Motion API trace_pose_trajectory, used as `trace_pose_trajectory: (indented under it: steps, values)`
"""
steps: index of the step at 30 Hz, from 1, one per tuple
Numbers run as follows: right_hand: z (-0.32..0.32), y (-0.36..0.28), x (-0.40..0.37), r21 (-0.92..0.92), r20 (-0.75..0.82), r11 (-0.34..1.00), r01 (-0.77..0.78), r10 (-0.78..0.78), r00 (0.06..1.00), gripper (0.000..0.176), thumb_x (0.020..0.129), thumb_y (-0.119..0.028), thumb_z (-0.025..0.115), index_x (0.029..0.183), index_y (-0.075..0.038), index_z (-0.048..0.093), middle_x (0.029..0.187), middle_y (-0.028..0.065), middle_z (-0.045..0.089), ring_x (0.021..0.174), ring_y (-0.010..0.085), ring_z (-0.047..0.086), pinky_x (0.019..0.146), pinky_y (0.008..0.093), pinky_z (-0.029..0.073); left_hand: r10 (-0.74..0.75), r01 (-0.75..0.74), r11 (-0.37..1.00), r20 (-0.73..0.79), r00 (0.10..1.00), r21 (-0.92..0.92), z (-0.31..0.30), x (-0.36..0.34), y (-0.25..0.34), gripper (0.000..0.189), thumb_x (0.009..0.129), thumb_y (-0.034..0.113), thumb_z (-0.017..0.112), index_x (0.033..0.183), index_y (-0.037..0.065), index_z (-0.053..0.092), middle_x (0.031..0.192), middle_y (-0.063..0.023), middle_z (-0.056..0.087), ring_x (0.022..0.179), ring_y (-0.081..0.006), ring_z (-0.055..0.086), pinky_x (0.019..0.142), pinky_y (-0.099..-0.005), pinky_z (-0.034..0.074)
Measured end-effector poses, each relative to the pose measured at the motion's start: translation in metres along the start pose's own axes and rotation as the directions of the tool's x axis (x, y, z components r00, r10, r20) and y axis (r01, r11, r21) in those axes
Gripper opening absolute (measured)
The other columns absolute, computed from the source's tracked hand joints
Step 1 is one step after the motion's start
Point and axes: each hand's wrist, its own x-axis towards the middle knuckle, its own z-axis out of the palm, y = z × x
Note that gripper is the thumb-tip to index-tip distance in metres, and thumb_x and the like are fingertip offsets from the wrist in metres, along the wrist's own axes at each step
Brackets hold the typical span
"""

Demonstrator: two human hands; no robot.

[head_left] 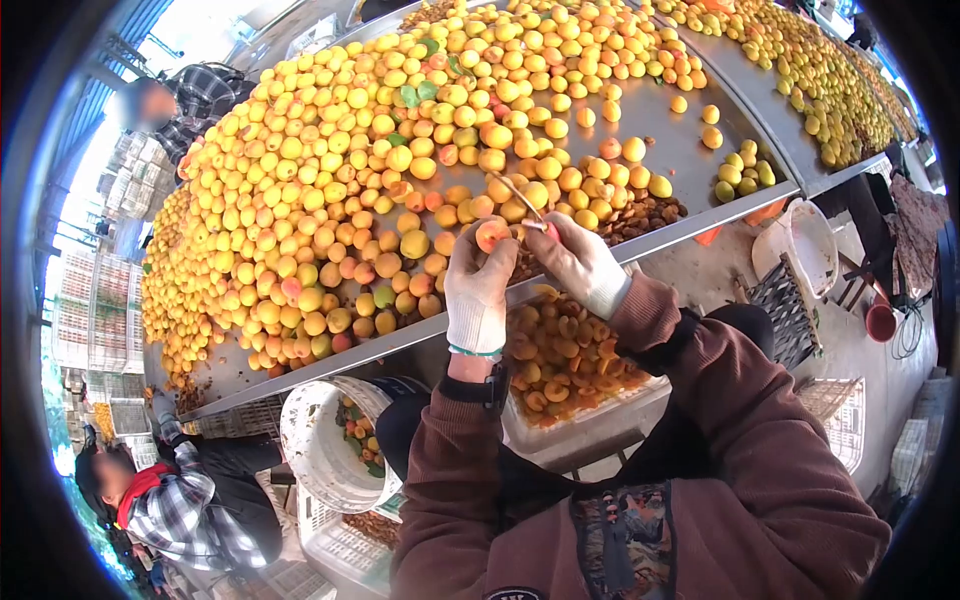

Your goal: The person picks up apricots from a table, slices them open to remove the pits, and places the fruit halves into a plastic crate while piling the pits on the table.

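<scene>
My left hand, in a white glove, holds an orange apricot between thumb and fingers above the table's near edge. Just right of it, my right hand, also gloved, grips a thin knife whose blade points up and left. Yellow and orange apricots cover much of the metal table beyond my hands. A pile of brown pits lies near the table edge. Below my hands, apricot halves fill a white crate.
A white bucket with some fruit stands at lower left, and another white bucket at right. One person sits at lower left, another at upper left. The metal rim runs diagonally before me.
</scene>
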Motion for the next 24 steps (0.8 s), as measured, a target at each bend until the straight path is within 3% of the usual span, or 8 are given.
trace_pose_trajectory:
  steps: [3,6,9,13,16,18,22,24]
  values:
    - [0.002,0.002,-0.004,-0.122,0.097,0.982,0.146,-0.135,0.986,0.021,0.100,-0.022,0.051,0.100,-0.001,0.054,0.085,0.0039,0.062,0.083,0.0099,0.058,0.073,0.0278,0.049,-0.042,0.036,0.994,-0.058,0.997,-0.106,-0.004,0.005,-0.001,0.025,0.089,0.002,0.067,0.113,0.000,0.060,0.099,-0.0007,0.062,0.085,-0.0073,0.058,0.078,-0.0212,0.049]
    - [0.000,0.002,-0.010,-0.244,0.195,0.957,0.156,-0.109,0.975,0.020,0.100,-0.022,0.052,0.100,-0.001,0.054,0.086,0.0080,0.065,0.082,0.0130,0.062,0.071,0.0294,0.050,-0.071,0.066,0.991,-0.044,0.996,-0.116,-0.003,0.004,0.004,0.024,0.089,0.004,0.068,0.111,0.000,0.061,0.095,-0.0003,0.062,0.083,-0.0072,0.058,0.076,-0.0219,0.049]
    - [0.004,0.012,-0.010,-0.244,0.184,0.947,0.210,-0.168,0.969,0.024,0.099,-0.025,0.054,0.099,-0.001,0.052,0.082,0.0134,0.063,0.077,0.0217,0.065,0.068,0.0329,0.050,-0.107,0.107,0.994,-0.011,0.994,-0.011,-0.010,0.005,-0.001,0.025,0.094,0.016,0.065,0.112,0.000,0.058,0.098,-0.0057,0.066,0.088,-0.0125,0.061,0.083,-0.0281,0.050]
    - [0.010,0.008,-0.013,-0.241,0.143,0.940,0.239,-0.210,0.967,0.028,0.100,-0.030,0.055,0.099,-0.002,0.050,0.079,0.0160,0.062,0.074,0.0287,0.065,0.066,0.0355,0.050,-0.192,0.190,0.980,-0.039,0.981,-0.065,-0.006,0.001,0.010,0.021,0.088,0.007,0.070,0.107,0.001,0.061,0.096,-0.0007,0.063,0.083,-0.0081,0.059,0.079,-0.0235,0.050]
    - [0.016,0.008,-0.017,-0.334,0.107,0.931,0.149,-0.119,0.987,0.029,0.100,-0.031,0.054,0.099,-0.002,0.051,0.078,0.0169,0.061,0.074,0.0311,0.066,0.066,0.0362,0.050,-0.124,0.122,0.992,-0.060,0.990,-0.036,-0.001,-0.006,0.017,0.023,0.088,0.006,0.069,0.108,0.001,0.061,0.098,-0.0018,0.062,0.084,-0.0088,0.060,0.079,-0.0241,0.051]
    - [0.022,0.011,-0.021,-0.318,0.092,0.934,0.165,-0.142,0.986,0.030,0.100,-0.032,0.054,0.099,-0.002,0.051,0.077,0.0175,0.060,0.073,0.0326,0.066,0.065,0.0364,0.050,0.088,-0.086,0.992,-0.023,0.996,0.088,-0.004,-0.006,0.015,0.026,0.086,0.004,0.070,0.110,0.001,0.060,0.099,-0.0028,0.062,0.085,-0.0100,0.061,0.079,-0.0251,0.052]
    - [0.026,0.002,-0.024,-0.261,0.098,0.946,0.191,-0.171,0.980,0.032,0.100,-0.034,0.053,0.099,-0.002,0.050,0.074,0.0190,0.060,0.072,0.0372,0.065,0.062,0.0379,0.049,0.104,-0.101,0.986,-0.011,0.995,0.129,-0.003,-0.010,0.024,0.029,0.084,0.003,0.070,0.111,-0.001,0.059,0.099,-0.0037,0.062,0.087,-0.0108,0.061,0.079,-0.0256,0.052]
    - [0.021,0.002,-0.022,-0.303,0.126,0.934,0.187,-0.155,0.980,0.033,0.100,-0.035,0.053,0.099,-0.002,0.050,0.073,0.0194,0.060,0.071,0.0384,0.065,0.060,0.0392,0.049,0.104,-0.104,0.960,0.014,0.994,0.259,-0.003,-0.011,0.029,0.030,0.083,0.001,0.070,0.111,0.000,0.060,0.099,-0.0041,0.062,0.088,-0.0113,0.062,0.081,-0.0260,0.052]
